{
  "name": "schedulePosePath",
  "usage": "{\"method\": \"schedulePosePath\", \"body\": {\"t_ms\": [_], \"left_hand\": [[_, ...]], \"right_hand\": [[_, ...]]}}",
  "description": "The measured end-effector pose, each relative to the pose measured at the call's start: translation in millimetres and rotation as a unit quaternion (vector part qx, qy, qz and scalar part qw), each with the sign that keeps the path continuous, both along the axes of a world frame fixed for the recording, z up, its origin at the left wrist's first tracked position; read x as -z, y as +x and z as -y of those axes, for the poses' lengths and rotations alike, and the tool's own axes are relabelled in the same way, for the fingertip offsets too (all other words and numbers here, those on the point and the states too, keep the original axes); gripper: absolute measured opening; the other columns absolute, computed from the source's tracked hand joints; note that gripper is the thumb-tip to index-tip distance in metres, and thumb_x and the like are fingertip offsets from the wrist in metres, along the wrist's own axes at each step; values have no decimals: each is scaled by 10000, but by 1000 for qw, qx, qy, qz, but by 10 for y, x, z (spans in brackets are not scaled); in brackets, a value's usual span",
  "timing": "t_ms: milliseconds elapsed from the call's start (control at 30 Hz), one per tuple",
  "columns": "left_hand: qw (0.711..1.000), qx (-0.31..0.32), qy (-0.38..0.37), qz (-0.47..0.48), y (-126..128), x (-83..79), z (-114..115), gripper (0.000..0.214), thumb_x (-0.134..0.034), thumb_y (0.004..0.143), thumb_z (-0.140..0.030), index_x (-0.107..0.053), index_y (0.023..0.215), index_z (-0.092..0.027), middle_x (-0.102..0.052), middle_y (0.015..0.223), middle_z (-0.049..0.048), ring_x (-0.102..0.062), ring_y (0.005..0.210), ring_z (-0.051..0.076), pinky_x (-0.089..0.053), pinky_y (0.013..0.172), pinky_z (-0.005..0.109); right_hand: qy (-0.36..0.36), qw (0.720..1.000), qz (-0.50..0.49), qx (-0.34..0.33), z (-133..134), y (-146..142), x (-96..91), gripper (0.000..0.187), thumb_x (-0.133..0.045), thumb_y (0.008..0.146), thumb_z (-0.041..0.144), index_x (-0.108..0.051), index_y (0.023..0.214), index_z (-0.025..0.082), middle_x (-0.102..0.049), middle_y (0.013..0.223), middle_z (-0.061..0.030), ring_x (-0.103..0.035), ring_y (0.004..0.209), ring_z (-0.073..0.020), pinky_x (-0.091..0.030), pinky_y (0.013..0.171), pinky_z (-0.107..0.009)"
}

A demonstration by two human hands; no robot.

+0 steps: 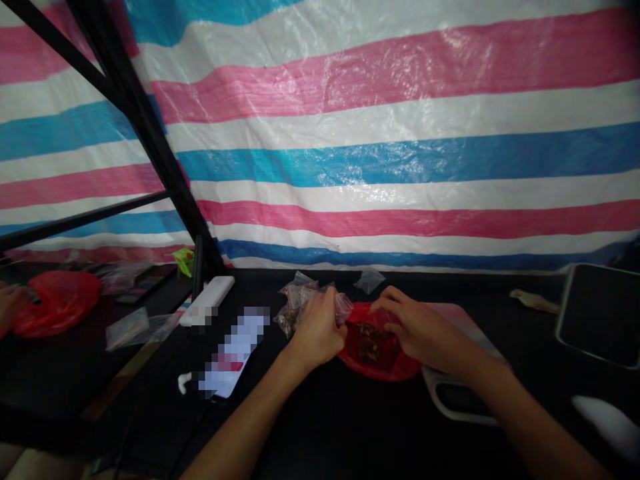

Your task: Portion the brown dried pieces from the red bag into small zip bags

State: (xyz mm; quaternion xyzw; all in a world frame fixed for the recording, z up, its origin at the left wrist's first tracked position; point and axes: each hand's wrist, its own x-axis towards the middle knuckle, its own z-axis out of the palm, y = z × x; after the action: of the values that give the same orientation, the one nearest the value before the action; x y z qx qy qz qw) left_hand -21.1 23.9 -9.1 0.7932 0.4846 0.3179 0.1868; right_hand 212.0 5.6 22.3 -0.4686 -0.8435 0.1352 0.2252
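Observation:
My left hand is closed, its fingers pinching a small clear plastic bag at the left edge of a red plastic bag. The red bag lies open on the black table and holds dark brown pieces. My right hand rests over the red bag's right side, fingers curled and pinched at its rim; what they hold is too small to tell. A pile of several small clear bags, some with dark contents, lies just left of my left hand.
A white tray or scale lies under my right forearm. A blurred white packet and a white bar lie to the left. Another red bag and a person's hand are at far left. A black-framed tray sits right.

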Motion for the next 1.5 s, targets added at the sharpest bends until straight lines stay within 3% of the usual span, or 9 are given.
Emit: {"method": "schedulePosePath", "body": {"t_ms": [167, 300, 367, 467, 600, 867, 1000, 1267, 1500], "left_hand": [[987, 52, -93, 116, -15, -130, 26, 324, -611, 689, -66, -505, 956, -216, -603, 866, -3, -565, 756, 165, -422, 665, 274], [934, 150, -264, 186, 2, -201, 46, 135, -546, 741, -107, -527, 841, -196, -573, 736, -32, -514, 620, 117, -351, 546, 230], [917, 149, -304, 210, 9, -205, 42, 44, -528, 780, -146, -531, 785, -190, -542, 691, -39, -469, 570, 100, -318, 516, 225], [923, 101, -291, 232, 11, -174, 22, 89, -591, 764, -165, -574, 851, -176, -592, 754, -30, -503, 616, 107, -356, 539, 222], [938, 67, -256, 222, 15, -111, -10, 173, -612, 719, -118, -569, 877, -174, -620, 769, -28, -545, 657, 120, -389, 567, 221], [937, 28, -276, 212, 56, -81, -3, 122, -628, 736, -158, -578, 845, -182, -596, 723, -37, -520, 611, 114, -365, 536, 216], [920, 81, -315, 221, 60, -85, -3, 38, -570, 786, -200, -590, 764, -177, -579, 702, -30, -503, 600, 112, -330, 521, 219], [886, 21, -347, 305, 47, -96, -1, 38, -599, 798, -213, -572, 803, -186, -594, 680, -37, -521, 560, 109, -329, 511, 210], [821, 36, -407, 398, 93, -152, 31, 178, -709, 785, -300, -586, 763, -173, -604, 637, -32, -553, 553, 113, -402, 554, 222]], "right_hand": [[54, 998, -22, 27, -19, 6, -88, 412, -455, 950, 89, -672, 1228, 302, -612, 1229, -56, -677, 975, -205, -535, 944, -369], [97, 995, -15, 36, -39, 5, -122, 454, -448, 933, 77, -676, 1252, 306, -629, 1262, -62, -649, 1095, -243, -504, 1016, -436], [129, 990, -31, 38, -31, 9, -154, 422, -457, 939, 90, -692, 1221, 299, -651, 1262, -63, -624, 1158, -259, -473, 1054, -465], [126, 990, -61, 2, 29, -4, -232, 346, -487, 939, 109, -700, 1138, 294, -686, 1227, -53, -607, 1186, -261, -450, 1073, -460], [-17, 996, -30, -79, 115, -47, -238, 313, -507, 876, 52, -689, 978, 285, -716, 1101, -20, -652, 1060, -214, -504, 970, -354], [-15, 995, 97, 4, 61, -50, 36, 310, -572, 864, 81, -697, 1080, 264, -677, 1179, -64, -692, 884, -206, -490, 799, -319], [-10, 994, 107, 20, 53, -81, 49, 301, -616, 850, 95, -682, 1097, 254, -682, 1159, -64, -689, 836, -212, -463, 742, -324], [-18, 996, 85, -2, 53, -135, 78, 469, -525, 634, -53, -620, 972, 259, -740, 1037, -26, -680, 978, -251, -437, 798, -341], [-51, 998, 23, -36, 96, -206, 104, 356, -578, 768, 50, -645, 1043, 266, -737, 1118, -33, -665, 1021, -249, -452, 855, -356]]}}
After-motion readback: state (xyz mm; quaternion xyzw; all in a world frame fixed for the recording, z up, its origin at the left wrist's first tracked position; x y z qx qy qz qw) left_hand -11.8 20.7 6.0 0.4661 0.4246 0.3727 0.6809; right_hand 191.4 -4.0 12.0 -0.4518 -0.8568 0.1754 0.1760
